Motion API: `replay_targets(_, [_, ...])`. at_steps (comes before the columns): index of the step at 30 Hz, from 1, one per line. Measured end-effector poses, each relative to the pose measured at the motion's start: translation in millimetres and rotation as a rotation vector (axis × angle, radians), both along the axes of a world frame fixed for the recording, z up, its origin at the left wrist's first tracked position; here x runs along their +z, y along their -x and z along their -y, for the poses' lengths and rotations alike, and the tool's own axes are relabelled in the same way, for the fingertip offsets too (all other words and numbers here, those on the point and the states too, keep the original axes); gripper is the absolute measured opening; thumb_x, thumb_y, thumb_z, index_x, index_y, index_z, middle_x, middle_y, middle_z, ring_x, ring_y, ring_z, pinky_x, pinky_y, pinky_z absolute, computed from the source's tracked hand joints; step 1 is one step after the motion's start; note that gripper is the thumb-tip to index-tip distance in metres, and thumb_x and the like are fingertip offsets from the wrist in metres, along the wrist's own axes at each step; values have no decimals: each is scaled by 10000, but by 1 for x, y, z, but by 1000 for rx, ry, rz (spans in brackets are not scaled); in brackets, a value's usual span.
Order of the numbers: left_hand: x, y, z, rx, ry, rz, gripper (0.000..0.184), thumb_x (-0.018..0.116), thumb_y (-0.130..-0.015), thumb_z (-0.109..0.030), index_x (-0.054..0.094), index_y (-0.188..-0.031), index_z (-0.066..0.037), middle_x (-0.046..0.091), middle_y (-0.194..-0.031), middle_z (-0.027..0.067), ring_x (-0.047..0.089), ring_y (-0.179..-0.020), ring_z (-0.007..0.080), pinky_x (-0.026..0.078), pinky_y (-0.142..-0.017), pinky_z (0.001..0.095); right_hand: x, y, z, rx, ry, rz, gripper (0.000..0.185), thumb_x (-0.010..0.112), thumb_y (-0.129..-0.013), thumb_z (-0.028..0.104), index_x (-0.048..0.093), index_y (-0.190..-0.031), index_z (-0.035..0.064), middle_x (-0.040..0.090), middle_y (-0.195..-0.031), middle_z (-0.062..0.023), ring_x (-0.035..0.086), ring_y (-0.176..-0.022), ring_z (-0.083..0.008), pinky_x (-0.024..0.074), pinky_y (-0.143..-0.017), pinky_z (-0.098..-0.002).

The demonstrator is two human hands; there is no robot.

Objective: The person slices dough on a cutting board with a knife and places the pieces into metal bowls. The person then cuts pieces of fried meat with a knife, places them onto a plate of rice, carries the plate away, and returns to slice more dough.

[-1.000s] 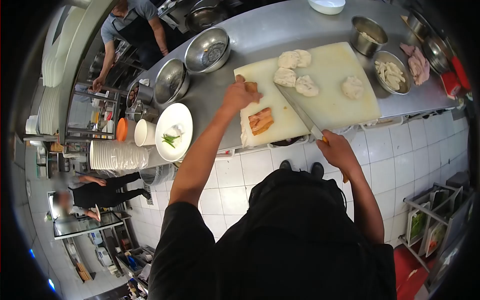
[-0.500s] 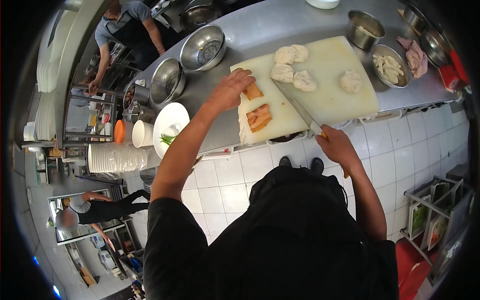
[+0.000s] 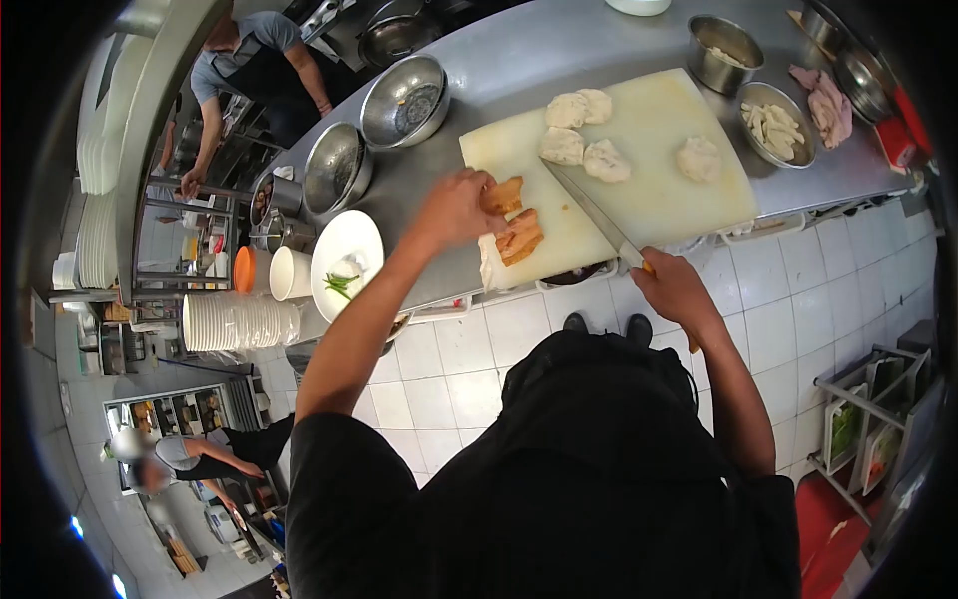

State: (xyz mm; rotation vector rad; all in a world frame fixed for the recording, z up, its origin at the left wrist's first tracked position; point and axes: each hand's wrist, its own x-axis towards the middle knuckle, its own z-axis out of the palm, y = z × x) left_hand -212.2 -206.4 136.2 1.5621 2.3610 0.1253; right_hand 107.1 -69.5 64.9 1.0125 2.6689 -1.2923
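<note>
Counter (image 3: 549,55) — left fingers (image 3: 475,184) curled, touching meat (image 3: 506,194)

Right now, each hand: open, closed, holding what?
Left hand: fingers at the browned food pieces; can't tell whether its grip is closed on either.
Right hand: closed, holding the knife.

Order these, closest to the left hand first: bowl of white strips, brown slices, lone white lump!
1. Brown slices: on the board, at the left hand.
2. Lone white lump: board's right end.
3. Bowl of white strips: past the board, right.
</note>
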Motion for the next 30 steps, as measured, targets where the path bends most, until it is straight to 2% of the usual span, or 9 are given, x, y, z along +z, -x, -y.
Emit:
replay_targets(3, [-4,-35,16,122,4,10,571,832,-660,-350,680,-1102,-21,671,-1111,167,652,-1031,349,493,-975,450,3,0,-1,7,6,24,281,621,-933,247,597,-972,-30,670,-859,-281,638,-893,-486,480,-794,-547])
replay_targets(8, [-41,-42,36,121,-101,50,717,827,-674,-327,590,-1288,-42,604,-1222,156,606,-1126,346,476,-1012,447,7,1,-1,9,29,2,278,620,-936,243,601,-979,-31,673,-875,-283,640,-896,-484,481,-785,-540])
replay_targets(12, [-36,-46,42,137,-208,105,853,833,-666,-261,479,-1417,-69,538,-1305,156,538,-1223,346,450,-1050,444,10,1,-2,-3,66,20,278,620,-937,240,605,-987,-33,672,-879,-286,639,-898,-485,483,-785,-537])
replay_targets(18, [-40,-51,31,-18,-224,62,829,828,-667,-176,467,-1404,-59,535,-1312,184,529,-1227,355,407,-1087,444,7,2,-4,-23,118,28,278,615,-933,243,600,-978,-31,671,-873,-282,637,-898,-485,476,-784,-542])
replay_targets(21, [-49,-57,25,67,-166,87,822,831,-669,-184,467,-1394,-48,562,-1282,193,545,-1201,369,431,-1055,456,5,1,-5,7,80,18,275,611,-931,243,594,-963,-30,667,-864,-281,632,-894,-489,472,-784,-547])
replay_targets(24, [-57,-61,26,130,-244,81,820,836,-679,-196,463,-1393,-42,594,-1235,197,558,-1183,388,446,-1034,468,2,0,-4,7,37,-8,274,611,-929,241,590,-953,-31,663,-857,-283,629,-892,-493,470,-785,-549])
replay_targets(27, [-50,-59,30,123,-324,71,777,837,-725,-221,472,-1386,-40,621,-1205,184,608,-1120,353,495,-973,443,4,0,-4,6,48,0,280,611,-929,246,589,-951,-33,663,-859,-285,630,-895,-491,471,-784,-547])
replay_targets(30, [-34,-44,29,368,-389,284,689,833,-766,-249,522,-1340,-25,646,-1167,166,639,-1047,290,525,-917,399,5,0,-4,-6,68,9,287,612,-929,250,593,-961,-35,665,-866,-283,632,-898,-487,472,-786,-543])
